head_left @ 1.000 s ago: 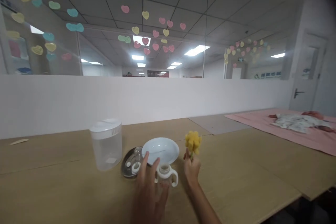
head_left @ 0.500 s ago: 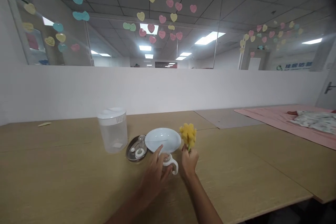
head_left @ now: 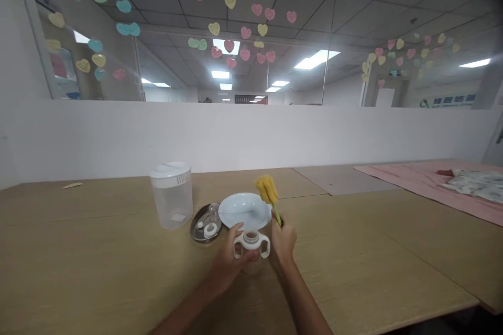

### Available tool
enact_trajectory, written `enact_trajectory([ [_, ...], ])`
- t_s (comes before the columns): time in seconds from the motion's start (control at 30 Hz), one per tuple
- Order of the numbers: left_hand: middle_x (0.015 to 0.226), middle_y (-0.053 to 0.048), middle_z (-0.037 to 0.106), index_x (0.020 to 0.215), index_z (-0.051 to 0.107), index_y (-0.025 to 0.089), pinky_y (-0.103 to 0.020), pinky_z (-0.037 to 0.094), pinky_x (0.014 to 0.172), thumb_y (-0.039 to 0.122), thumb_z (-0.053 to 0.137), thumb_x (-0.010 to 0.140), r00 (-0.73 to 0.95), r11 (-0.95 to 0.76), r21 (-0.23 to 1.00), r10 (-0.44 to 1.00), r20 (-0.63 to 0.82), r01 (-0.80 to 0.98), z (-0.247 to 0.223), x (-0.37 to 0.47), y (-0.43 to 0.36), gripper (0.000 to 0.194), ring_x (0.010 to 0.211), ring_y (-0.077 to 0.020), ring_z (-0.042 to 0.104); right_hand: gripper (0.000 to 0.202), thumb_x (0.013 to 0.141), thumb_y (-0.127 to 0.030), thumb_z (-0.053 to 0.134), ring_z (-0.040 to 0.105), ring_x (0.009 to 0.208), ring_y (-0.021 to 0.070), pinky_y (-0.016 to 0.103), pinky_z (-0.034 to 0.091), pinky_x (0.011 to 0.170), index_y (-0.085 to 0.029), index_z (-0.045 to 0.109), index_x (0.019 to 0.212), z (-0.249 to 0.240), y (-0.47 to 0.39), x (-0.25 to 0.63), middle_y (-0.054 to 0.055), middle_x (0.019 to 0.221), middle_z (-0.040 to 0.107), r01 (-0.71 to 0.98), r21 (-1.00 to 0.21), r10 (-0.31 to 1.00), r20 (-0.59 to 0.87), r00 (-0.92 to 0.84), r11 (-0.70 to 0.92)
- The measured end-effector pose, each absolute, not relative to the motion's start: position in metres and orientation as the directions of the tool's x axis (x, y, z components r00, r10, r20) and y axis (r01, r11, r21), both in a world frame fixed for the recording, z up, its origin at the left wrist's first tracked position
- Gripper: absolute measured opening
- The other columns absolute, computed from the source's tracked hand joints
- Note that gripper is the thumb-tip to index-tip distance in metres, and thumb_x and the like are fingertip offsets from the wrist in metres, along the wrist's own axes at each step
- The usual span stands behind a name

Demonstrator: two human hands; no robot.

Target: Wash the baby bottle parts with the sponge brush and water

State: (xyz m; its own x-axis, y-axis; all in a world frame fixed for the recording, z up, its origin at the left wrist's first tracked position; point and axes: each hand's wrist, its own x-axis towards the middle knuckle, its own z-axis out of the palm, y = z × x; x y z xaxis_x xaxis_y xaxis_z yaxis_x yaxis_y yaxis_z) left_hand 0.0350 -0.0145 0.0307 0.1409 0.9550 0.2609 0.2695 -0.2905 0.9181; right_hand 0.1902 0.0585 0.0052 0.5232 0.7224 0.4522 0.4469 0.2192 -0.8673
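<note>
At the tan tabletop [head_left: 118, 282] my left hand [head_left: 228, 260] curls round an upright clear bottle with white handles [head_left: 252, 245]; my right fist [head_left: 285, 239] grips a yellow sponge brush [head_left: 267, 189] by its green stem. Beyond sit a shallow white bowl [head_left: 239, 208], metal tray [head_left: 195, 224] and translucent lidded bucket [head_left: 173, 196].

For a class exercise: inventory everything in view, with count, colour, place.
Table: one, seamed, tan, foreground
Bowl: one, white, table centre
Bottle: one, clear, white-handled, before bowl
Brush: one, yellow, green-handled, by bowl's right
Tray: one, metallic, left of bowl
Parts: several, clear or white, in tray
Container: one, clear, white-lidded, left of tray
Cloth: one, pink, table's right
Fabric: count unclear, whitish, on cloth
Hearts: many, multicoloured, on glass
Left grip: one, on bottle
Right grip: one, on brush
</note>
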Motion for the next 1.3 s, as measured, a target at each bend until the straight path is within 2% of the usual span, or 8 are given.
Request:
enact_trajectory([
  [0.13, 0.112, -0.01, 0.059, 0.111, 0.047, 0.016, -0.035, 0.049, 0.083, 0.045, 0.066, 0.071, 0.16, -0.291, 0.937, 0.952, 0.262, 0.193, 0.032, 0.037, -0.019, 0.053, 0.098, -0.0236, 0.058, 0.043, 0.08, -0.057, 0.039, 0.054, 0.065, 0.0197, 0.026, 0.031, 0.057, -0.02, 0.061, 0.08, 0.01, 0.053, 0.19, 0.007, 0.072, 0.067, 0.466, -0.871, 0.754, 0.407, 0.515, 0.152],
  [0.33, 0.107, -0.005, 0.063, 0.101, 0.048, 0.02, -0.03, 0.05, 0.076, 0.04, 0.071, 0.069, 0.206, -0.263, 0.965, 0.943, 0.26, -0.011, 0.029, 0.04, -0.019, 0.044, 0.091, -0.0202, 0.061, 0.054, 0.078, -0.067, 0.037, 0.058, 0.069, 0.0223, 0.027, 0.033, 0.059, -0.02, 0.059, 0.091, 0.014, 0.048, 0.185, 0.008, 0.078, 0.066, 0.445, -0.887, 0.74, 0.379, 0.555, 0.121],
  [0.47, 0.092, -0.004, 0.066, 0.099, 0.053, 0.018, -0.029, 0.051, 0.071, 0.038, 0.074, 0.064, 0.124, -0.274, 0.961, 0.956, 0.267, 0.045, 0.034, 0.038, -0.017, 0.046, 0.081, -0.0196, 0.062, 0.06, 0.083, -0.066, 0.026, 0.059, 0.073, 0.023, 0.027, 0.034, 0.061, -0.02, 0.061, 0.096, 0.011, 0.05, 0.187, 0.01, 0.086, 0.068, 0.4, -0.903, 0.758, 0.37, 0.537, 0.157],
  [0.57, 0.096, -0.005, 0.066, 0.101, 0.056, 0.018, -0.031, 0.051, 0.073, 0.038, 0.072, 0.065, 0.057, -0.369, 0.917, 0.929, 0.365, 0.149, 0.053, 0.034, -0.013, 0.045, 0.085, -0.0214, 0.062, 0.067, 0.085, -0.065, 0.018, 0.058, 0.066, 0.0229, 0.028, 0.033, 0.058, -0.02, 0.067, 0.086, 0.01, 0.052, 0.192, 0.011, 0.08, 0.069, 0.344, -0.929, 0.757, 0.324, 0.568, 0.139],
  [0.73, 0.104, -0.004, 0.066, 0.105, 0.058, 0.02, -0.034, 0.048, 0.084, 0.039, 0.072, 0.064, -0.011, -0.485, 0.697, 0.817, 0.577, 0.528, 0.092, 0.019, 0.004, 0.047, 0.094, -0.0228, 0.061, 0.065, 0.085, -0.066, 0.022, 0.055, 0.06, 0.02, 0.027, 0.032, 0.056, -0.019, 0.062, 0.062, 0.014, 0.047, 0.192, 0.009, 0.065, 0.066, 0.327, -0.929, 0.681, 0.354, 0.641, 0.175],
  [0.87, 0.11, -0.004, 0.065, 0.113, 0.056, 0.022, -0.035, 0.047, 0.088, 0.044, 0.066, 0.073, 0.136, -0.577, 0.418, 0.685, 0.716, 0.701, 0.104, 0.004, 0.026, 0.047, 0.099, -0.0227, 0.06, 0.061, 0.087, -0.061, 0.024, 0.051, 0.058, 0.0161, 0.025, 0.031, 0.056, -0.019, 0.06, 0.061, 0.014, 0.047, 0.188, 0.007, 0.066, 0.065, 0.426, -0.878, 0.609, 0.463, 0.644, 0.218],
  [1.03, 0.117, -0.009, 0.061, 0.118, 0.053, 0.02, -0.038, 0.043, 0.095, 0.042, 0.056, 0.083, 0.428, -0.695, -0.006, 0.437, 0.791, 0.719, 0.103, -0.012, 0.052, 0.042, 0.109, -0.0239, 0.055, 0.058, 0.089, -0.055, 0.025, 0.049, 0.055, 0.0143, 0.025, 0.025, 0.053, -0.019, 0.063, 0.063, 0.011, 0.055, 0.189, 0.007, 0.068, 0.066, 0.527, -0.841, 0.557, 0.499, 0.664, 0.125],
  [1.3, 0.118, -0.011, 0.06, 0.12, 0.052, 0.019, -0.04, 0.043, 0.091, 0.034, 0.047, 0.088, 0.568, -0.595, -0.253, 0.43, 0.702, 0.763, 0.107, -0.023, 0.075, 0.036, 0.107, -0.0264, 0.056, 0.059, 0.091, -0.052, 0.024, 0.048, 0.059, 0.0128, 0.024, 0.025, 0.056, -0.017, 0.06, 0.06, 0.011, 0.058, 0.192, 0.005, 0.061, 0.059, 0.675, -0.727, 0.42, 0.657, 0.626, 0.13],
])
